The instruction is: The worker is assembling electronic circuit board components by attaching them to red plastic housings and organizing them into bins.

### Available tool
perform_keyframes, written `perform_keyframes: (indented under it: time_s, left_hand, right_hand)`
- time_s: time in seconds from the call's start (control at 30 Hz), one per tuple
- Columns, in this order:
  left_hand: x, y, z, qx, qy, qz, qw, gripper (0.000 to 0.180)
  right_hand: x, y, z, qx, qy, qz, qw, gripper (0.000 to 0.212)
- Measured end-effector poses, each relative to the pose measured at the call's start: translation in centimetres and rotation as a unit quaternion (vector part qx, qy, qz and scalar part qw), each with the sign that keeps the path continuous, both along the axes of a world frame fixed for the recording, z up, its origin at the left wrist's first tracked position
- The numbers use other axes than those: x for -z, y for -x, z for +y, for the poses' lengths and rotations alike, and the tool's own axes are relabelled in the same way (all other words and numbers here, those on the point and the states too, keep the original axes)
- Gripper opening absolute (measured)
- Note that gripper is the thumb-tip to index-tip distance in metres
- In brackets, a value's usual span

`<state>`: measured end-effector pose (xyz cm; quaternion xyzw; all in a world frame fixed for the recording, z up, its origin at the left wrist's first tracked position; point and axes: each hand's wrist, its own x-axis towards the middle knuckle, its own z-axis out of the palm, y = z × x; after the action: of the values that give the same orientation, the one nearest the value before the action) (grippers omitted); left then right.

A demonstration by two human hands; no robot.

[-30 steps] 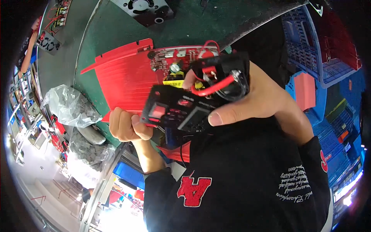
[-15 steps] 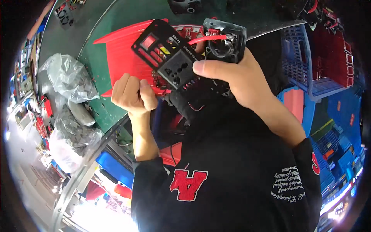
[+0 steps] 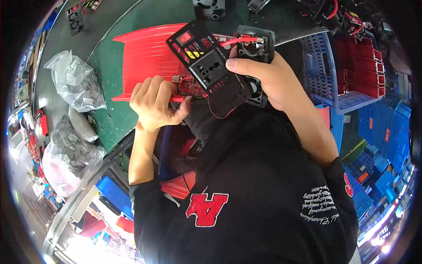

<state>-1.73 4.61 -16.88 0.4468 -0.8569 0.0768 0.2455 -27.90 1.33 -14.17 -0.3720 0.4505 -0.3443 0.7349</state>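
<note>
A red ribbed metal casing (image 3: pixel 149 50) lies on the green bench, with a red circuit board (image 3: pixel 193 88) showing at its near right. My left hand (image 3: pixel 154 105) curls its fingers over the casing's near edge, thumb stretched beside the board. In my right hand (image 3: pixel 279 81) is a black panel (image 3: pixel 231 94) carrying a socket, a red switch and yellow-marked slots. My right thumb presses on the panel's edge; the other fingers are hidden behind. A black square end piece (image 3: pixel 259 33) with a thick red wire sits against that hand. Below the panel, a small black fan (image 3: pixel 259 90) partly shows.
Clear plastic bags (image 3: pixel 79 81) of grey parts lie at the left. Black fan units (image 3: pixel 209 9) stand at the far side, and wired black parts (image 3: pixel 343 15) at the far right. A blue crate (image 3: pixel 323 66) holding red casings (image 3: pixel 362 66) stands to the right.
The black panel has shifted right and turned its face up more, uncovering the circuit board. My left hand has loosened from a fist, its thumb now stretched toward the board.
</note>
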Motion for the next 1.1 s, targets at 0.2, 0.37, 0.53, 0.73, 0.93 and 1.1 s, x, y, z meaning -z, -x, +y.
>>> perform_keyframes:
  time_s: [0.2,0.37,0.53,0.73,0.93,1.1]
  left_hand:
    - [0.5,0.3,0.0,-0.011,0.027,-0.004,1.0,0.042]
    - [0.6,0.2,-0.2,-0.02,0.031,0.004,0.999,0.042]
    - [0.6,-0.2,-0.1,-0.02,0.056,-0.005,0.998,0.048]
    - [0.7,0.1,-0.3,-0.007,0.076,0.016,0.997,0.054]
    - [0.8,0.1,0.1,-0.052,0.081,-0.022,0.995,0.055]
    - [0.4,0.2,-0.4,-0.028,0.081,0.018,0.996,0.053]
  right_hand:
    - [-0.6,-0.2,-1.2,0.009,-0.094,-0.06,0.994,0.024]
    - [-0.4,-0.9,-1.5,0.037,-0.064,-0.066,0.995,0.024]
    - [-1.4,0.8,-1.9,-0.051,-0.064,-0.002,0.997,0.022]
    - [-2.9,-0.9,-3.1,-0.033,-0.197,-0.048,0.979,0.024]
    - [1.0,0.4,0.0,0.016,-0.012,0.007,1.0,0.028]
    - [-0.8,-1.5,0.6,0.016,0.009,-0.043,0.999,0.025]
